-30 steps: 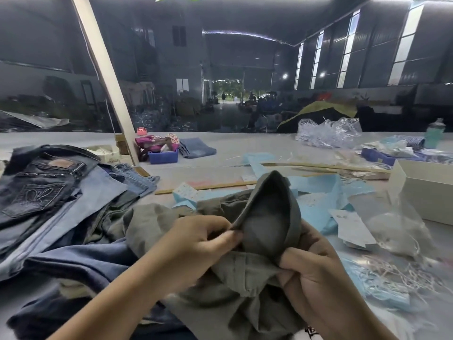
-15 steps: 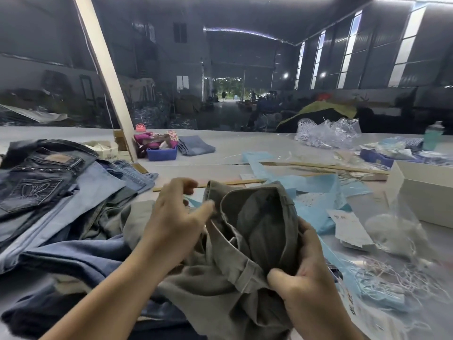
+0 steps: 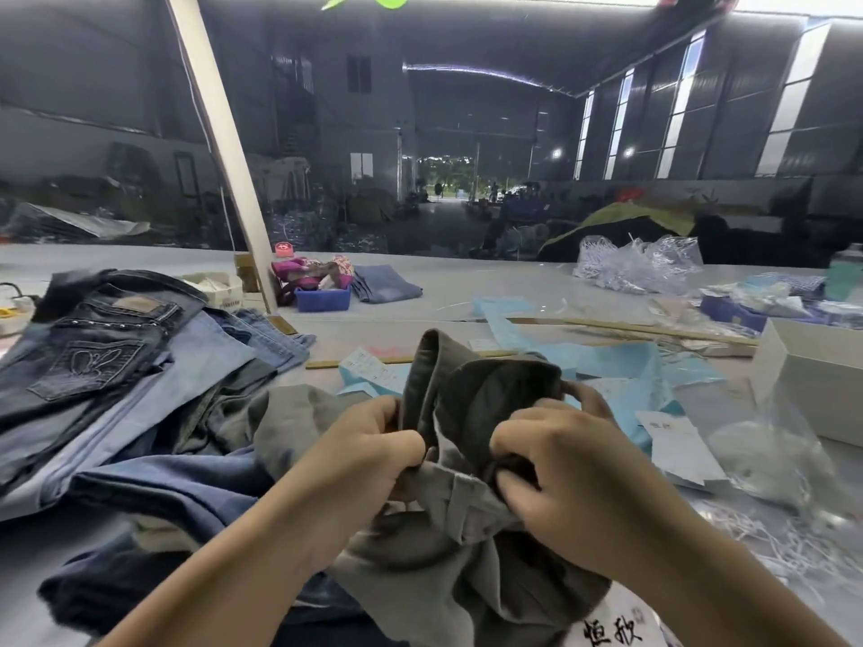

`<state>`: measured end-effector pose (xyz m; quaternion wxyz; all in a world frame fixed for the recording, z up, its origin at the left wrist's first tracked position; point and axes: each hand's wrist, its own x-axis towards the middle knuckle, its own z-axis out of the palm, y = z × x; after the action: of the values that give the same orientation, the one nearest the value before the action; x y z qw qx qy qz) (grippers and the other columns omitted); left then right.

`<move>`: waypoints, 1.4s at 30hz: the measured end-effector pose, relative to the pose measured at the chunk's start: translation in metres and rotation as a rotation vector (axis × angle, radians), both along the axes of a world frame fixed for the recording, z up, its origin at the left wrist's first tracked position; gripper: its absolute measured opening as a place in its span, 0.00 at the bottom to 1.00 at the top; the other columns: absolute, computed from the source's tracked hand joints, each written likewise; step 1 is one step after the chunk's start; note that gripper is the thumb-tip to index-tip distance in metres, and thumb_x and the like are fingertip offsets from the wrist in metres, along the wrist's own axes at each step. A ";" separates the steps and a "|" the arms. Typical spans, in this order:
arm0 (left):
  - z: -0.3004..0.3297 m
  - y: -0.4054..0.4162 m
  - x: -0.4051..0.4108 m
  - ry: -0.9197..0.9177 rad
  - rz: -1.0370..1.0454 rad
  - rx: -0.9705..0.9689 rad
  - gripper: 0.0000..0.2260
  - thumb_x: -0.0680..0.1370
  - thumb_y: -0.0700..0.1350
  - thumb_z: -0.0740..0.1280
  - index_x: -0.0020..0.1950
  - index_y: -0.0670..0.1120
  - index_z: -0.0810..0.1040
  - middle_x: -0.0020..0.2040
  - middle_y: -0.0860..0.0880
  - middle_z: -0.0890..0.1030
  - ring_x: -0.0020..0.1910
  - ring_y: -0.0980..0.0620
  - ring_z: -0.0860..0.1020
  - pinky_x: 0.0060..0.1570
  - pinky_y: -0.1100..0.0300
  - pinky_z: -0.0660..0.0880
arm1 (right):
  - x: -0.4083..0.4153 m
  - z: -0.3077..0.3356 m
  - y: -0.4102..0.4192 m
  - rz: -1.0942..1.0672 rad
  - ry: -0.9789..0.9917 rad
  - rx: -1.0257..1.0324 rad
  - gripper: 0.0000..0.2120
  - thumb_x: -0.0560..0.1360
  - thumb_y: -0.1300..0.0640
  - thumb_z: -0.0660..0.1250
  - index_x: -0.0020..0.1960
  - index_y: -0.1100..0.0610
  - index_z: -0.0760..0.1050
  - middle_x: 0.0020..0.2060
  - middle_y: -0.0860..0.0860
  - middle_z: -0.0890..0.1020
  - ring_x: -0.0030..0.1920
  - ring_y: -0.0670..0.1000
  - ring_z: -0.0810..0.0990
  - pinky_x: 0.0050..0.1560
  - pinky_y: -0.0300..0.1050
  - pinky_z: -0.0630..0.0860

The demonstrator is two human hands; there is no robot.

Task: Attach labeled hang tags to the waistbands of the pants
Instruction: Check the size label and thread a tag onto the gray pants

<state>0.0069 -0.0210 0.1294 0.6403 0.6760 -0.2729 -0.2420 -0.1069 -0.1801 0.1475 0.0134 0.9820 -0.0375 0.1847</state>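
Both hands, left (image 3: 369,452) and right (image 3: 567,478), clutch the crumpled olive-grey pants (image 3: 471,413) at their bunched waistband.

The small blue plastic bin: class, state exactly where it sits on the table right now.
In the head view the blue bin sits far back, left of centre, at the foot of the slanted pale post, with folded jeans just to its right.
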 end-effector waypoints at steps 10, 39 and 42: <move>-0.002 0.005 -0.005 0.199 -0.200 -0.127 0.15 0.66 0.34 0.67 0.51 0.36 0.82 0.48 0.36 0.83 0.43 0.44 0.82 0.43 0.56 0.81 | -0.005 0.019 0.008 0.100 -0.069 0.059 0.27 0.72 0.51 0.57 0.72 0.46 0.69 0.53 0.44 0.80 0.47 0.45 0.79 0.45 0.40 0.71; -0.010 0.000 0.013 -0.521 0.155 0.206 0.33 0.61 0.60 0.73 0.63 0.69 0.64 0.59 0.62 0.75 0.60 0.63 0.74 0.63 0.59 0.72 | 0.025 -0.009 -0.012 0.060 -0.373 0.682 0.15 0.75 0.64 0.70 0.49 0.43 0.74 0.40 0.50 0.79 0.33 0.44 0.79 0.31 0.32 0.72; -0.006 -0.008 0.016 -0.838 0.130 0.230 0.38 0.67 0.53 0.73 0.73 0.68 0.60 0.67 0.62 0.66 0.66 0.64 0.64 0.66 0.65 0.61 | 0.026 -0.011 -0.010 0.108 -0.360 0.668 0.19 0.74 0.65 0.71 0.49 0.41 0.74 0.42 0.47 0.79 0.35 0.45 0.80 0.34 0.33 0.74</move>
<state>0.0227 -0.0286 0.1238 0.4088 0.7986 -0.4370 0.0650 -0.0810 -0.1899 0.1368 -0.3239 0.8847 -0.0458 0.3321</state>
